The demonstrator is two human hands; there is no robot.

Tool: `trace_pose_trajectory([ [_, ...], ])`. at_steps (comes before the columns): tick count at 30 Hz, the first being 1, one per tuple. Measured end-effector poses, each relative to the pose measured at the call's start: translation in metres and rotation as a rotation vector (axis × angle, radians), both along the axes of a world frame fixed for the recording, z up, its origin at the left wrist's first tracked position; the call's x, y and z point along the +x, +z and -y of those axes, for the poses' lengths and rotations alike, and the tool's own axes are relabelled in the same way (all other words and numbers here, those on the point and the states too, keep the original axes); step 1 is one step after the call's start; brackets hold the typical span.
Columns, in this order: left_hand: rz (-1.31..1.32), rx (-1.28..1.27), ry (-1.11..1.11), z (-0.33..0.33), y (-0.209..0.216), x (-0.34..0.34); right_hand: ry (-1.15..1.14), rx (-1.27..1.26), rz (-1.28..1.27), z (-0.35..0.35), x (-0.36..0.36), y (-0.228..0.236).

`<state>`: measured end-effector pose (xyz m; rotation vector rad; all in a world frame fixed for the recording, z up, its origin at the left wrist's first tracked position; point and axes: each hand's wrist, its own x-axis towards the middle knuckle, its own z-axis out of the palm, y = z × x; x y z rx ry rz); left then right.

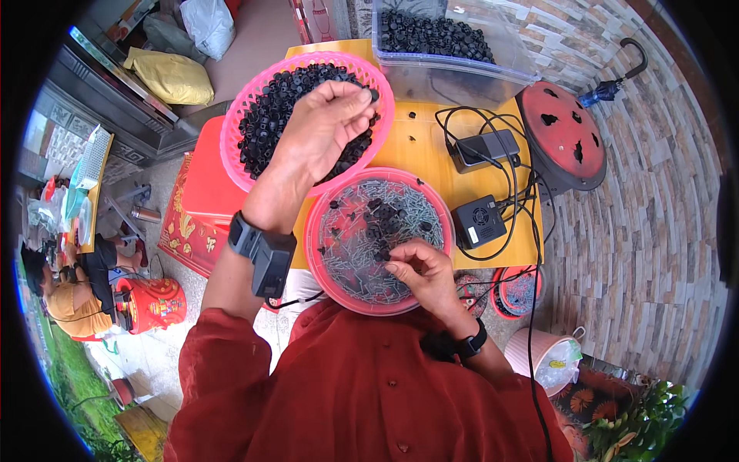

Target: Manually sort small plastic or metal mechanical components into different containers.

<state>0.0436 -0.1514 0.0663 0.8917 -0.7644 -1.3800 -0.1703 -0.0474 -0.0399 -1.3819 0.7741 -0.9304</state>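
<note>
My left hand [327, 127] is raised over a pink slotted basket [229, 154] heaped with small black plastic pieces [273, 108]. Its thumb and forefinger pinch one black plastic piece [374, 95]. Nearer to me stands a round pink-rimmed basin [314, 266] with many thin silvery screws [346, 262] strewn over its bottom. More black pieces [385, 219] lie clustered among the screws. Over the basin, my right hand [427, 279] has its fingertips closed on a small black plastic piece [382, 256]; the fingers partly hide it.
On the yellow table [416, 154] sit two black boxes [479, 222] with tangled cables [531, 192]. A clear bin [454, 73] of black pieces stands behind. A red stool [566, 127] is at right, a red box [208, 173] at left. Another person [73, 304] sits far left.
</note>
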Motion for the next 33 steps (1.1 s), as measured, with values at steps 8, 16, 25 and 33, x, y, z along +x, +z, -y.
trace_pose_trajectory([
  [8, 0.035, -0.033, 0.125, 0.099, 0.018, -0.004, -0.053, -0.03, 0.048, 0.002, -0.006, 0.0],
  [16, 0.94, 0.021, -0.061, 0.027, 0.007, 0.018, -0.062, -0.482, -0.421, 0.007, -0.014, 0.023],
  [25, 1.369, -0.05, -0.435, -0.095, -0.036, 0.0, 0.03, -0.757, -0.783, 0.005, -0.001, 0.007],
  [33, 1.53, 0.096, -0.312, -0.135, -0.075, -0.007, -0.215, -0.464, -0.422, 0.003, 0.006, 0.013],
])
